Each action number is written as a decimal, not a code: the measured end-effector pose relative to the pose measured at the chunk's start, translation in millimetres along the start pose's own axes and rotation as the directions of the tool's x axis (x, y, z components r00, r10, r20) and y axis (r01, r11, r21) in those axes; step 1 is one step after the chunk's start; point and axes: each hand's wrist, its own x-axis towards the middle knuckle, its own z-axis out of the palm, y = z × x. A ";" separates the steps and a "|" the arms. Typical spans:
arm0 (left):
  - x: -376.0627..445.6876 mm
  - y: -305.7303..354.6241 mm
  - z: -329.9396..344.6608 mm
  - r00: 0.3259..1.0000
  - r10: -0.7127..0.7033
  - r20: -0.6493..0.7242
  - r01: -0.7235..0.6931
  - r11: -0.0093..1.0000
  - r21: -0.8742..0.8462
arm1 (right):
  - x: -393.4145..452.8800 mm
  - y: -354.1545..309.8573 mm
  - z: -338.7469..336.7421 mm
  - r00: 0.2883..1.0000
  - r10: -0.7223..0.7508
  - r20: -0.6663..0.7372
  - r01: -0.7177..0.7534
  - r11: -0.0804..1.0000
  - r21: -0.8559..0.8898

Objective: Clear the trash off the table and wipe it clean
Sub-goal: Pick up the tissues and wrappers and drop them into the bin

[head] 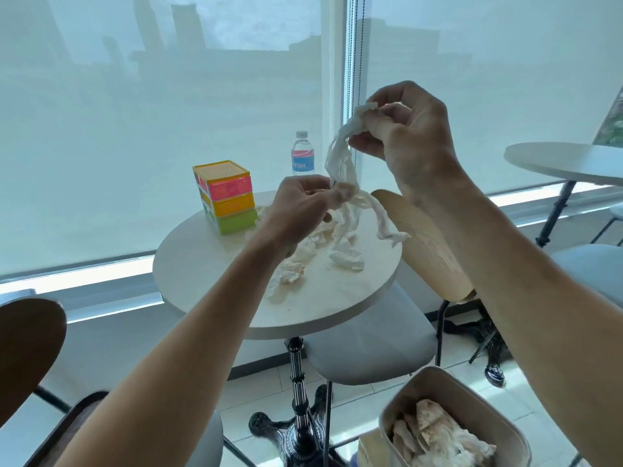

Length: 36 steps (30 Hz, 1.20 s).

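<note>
- Boxes (225, 196): a stack of three coloured boxes, pink over orange over green with a yellow lid, stands at the left rear of the table (209, 264); print shows on the faces but is too small to read.
- Tissues (290, 267): crumpled, stained pieces lie on the tabletop just below the left hand; judged to be trash not yet cleared.
- Left hand (300, 207): raised over the table, fingers curled and pinching the lower part of the strip (340, 163).
- Bottle (302, 153): a clear water bottle with white cap at the rear edge of the table; its pink-and-blue label reads "ESH", the first letters hidden.
- Strip: a twisted white tissue, or perhaps thin plastic, stretched between both hands above the table, its loose ends hanging down, one end seeming to touch the tabletop.
- Right hand (408, 129): held higher, fingers and thumb pinching the upper end of the strip.
- Bin (451, 382): open container on the floor at lower right, already holding crumpled paper.
- Step in hand, as judged: trash collection, with wiping not yet begun.
- Next move, as judged: carry the strip right and down to the bin and let go, then gather the tissues; loose ends may snag the tissues or the bottle.
</note>
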 end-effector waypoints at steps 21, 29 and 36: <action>-43.9 4.6 99.3 0.926 0.107 0.362 -0.058 0.988 -0.143 | -91.3 59.6 -160.9 0.907 0.343 -0.243 -0.404 0.871 -0.279; -60.4 -22.7 147.6 0.861 0.093 0.500 -0.063 0.995 -0.076 | -150.3 104.4 -210.9 0.798 0.565 -0.209 -0.602 0.747 -0.283; -84.3 -80.4 184.1 0.821 -0.044 0.569 -0.042 0.990 0.137 | -192.5 136.4 -238.2 0.651 0.714 -0.260 -0.752 0.557 -0.354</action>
